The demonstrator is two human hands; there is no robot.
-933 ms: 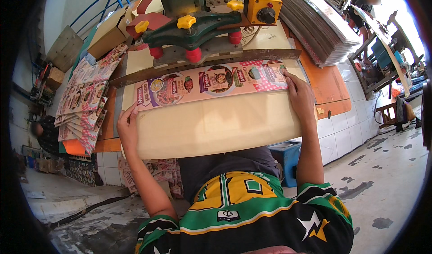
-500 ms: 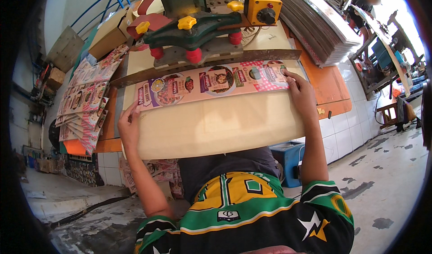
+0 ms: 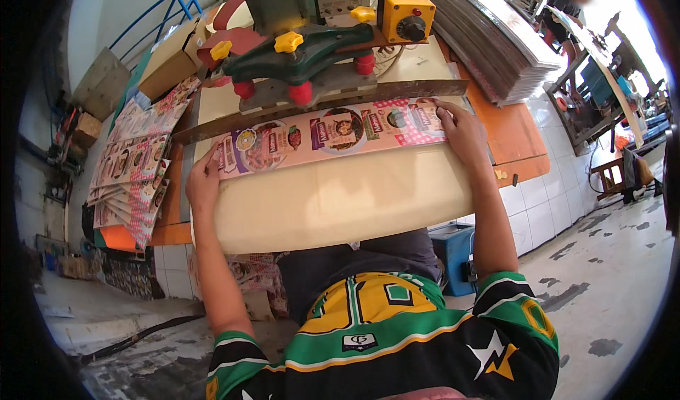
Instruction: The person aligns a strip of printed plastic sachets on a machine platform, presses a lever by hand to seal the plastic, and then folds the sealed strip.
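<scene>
A long printed plastic strip point(image 3: 333, 135), pink with food pictures, lies across a cream-coloured padded sheet point(image 3: 340, 195). Its far edge runs along the metal bar point(image 3: 319, 101) of a press. My left hand point(image 3: 204, 182) grips the strip's left end, fingertips at the edge and partly hidden. At the other end, my right hand point(image 3: 462, 132) holds the far right corner, thumb and fingers closed on it. Just beyond the bar stands the dark green press head point(image 3: 301, 53) with yellow star knobs and red feet.
Fanned stacks of printed pouches point(image 3: 131, 159) lie on the orange table to the left, near a cardboard box point(image 3: 170, 59). A yellow control box point(image 3: 405, 19) with a black dial sits beside the press. Tall stacked sheets point(image 3: 482, 35) stand at right. Another person point(image 3: 563, 7) is far off.
My left hand has shifted up along the strip's left end. My right fingers reach slightly farther over the right corner. The whole view has moved a little.
</scene>
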